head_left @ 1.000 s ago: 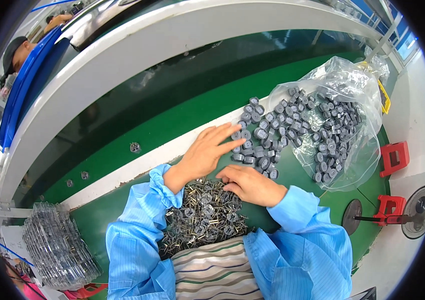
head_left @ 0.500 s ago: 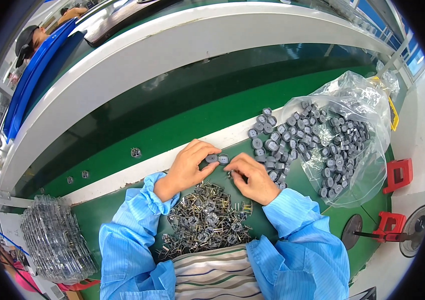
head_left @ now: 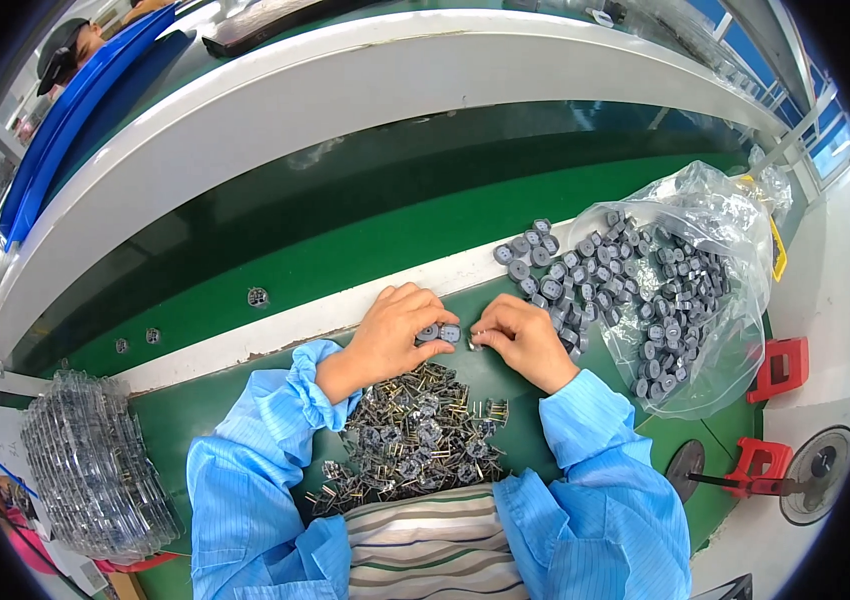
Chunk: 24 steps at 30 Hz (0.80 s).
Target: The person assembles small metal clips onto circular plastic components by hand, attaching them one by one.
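Between the thumb and fingers of my left hand are two dark grey plastic caps, side by side. Just to their right, my right hand pinches a small metallic piece at its fingertips; its exact kind is too small to make out. A short gap separates that piece from the caps. Below both hands, close to my body, lies a heap of small dark parts with brass-coloured pins.
Many more grey caps spill from a clear plastic bag at right. Clear trays are stacked at left. A few small parts sit on the green belt beyond a white rail. Red stools stand far right.
The whole view has shifted slightly. My right hand has drawn a little away from the caps, opening a small gap, while my left hand keeps its hold on them.
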### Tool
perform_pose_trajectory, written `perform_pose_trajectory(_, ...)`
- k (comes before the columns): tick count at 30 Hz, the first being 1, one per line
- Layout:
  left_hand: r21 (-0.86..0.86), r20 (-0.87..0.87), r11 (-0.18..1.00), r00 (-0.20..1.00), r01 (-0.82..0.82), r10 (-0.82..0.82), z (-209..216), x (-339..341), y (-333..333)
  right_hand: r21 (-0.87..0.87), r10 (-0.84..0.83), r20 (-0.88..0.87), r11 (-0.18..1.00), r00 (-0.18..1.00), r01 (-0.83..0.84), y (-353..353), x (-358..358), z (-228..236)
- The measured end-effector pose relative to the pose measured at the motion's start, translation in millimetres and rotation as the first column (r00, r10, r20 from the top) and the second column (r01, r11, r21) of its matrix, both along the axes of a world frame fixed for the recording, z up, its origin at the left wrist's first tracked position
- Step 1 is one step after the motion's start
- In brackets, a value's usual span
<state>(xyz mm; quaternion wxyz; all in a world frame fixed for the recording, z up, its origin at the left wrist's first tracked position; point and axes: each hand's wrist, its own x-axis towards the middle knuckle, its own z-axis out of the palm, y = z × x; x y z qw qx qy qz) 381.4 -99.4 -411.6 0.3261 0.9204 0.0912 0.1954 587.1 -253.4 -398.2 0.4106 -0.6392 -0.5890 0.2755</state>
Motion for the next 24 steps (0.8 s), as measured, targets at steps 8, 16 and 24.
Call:
perform_pose_trajectory(8,0.024,0.023,0.999,0.999,-0.040,0.039,-7,2,0,0.054,-0.140,-0.039,0.988,0.989,0.142,17,-28,-10)
perform_pose_trajectory(16,0.000,0.027,0.999,0.999,-0.045,0.045,-10,2,-2,0.201,-0.113,0.153,0.976,0.982,0.081,18,-35,-11)
perform_pose_trajectory(24,-0.022,0.023,0.998,0.998,-0.066,0.066,-6,2,-3,0.117,-0.154,0.069,0.982,0.986,0.145,16,-37,-5)
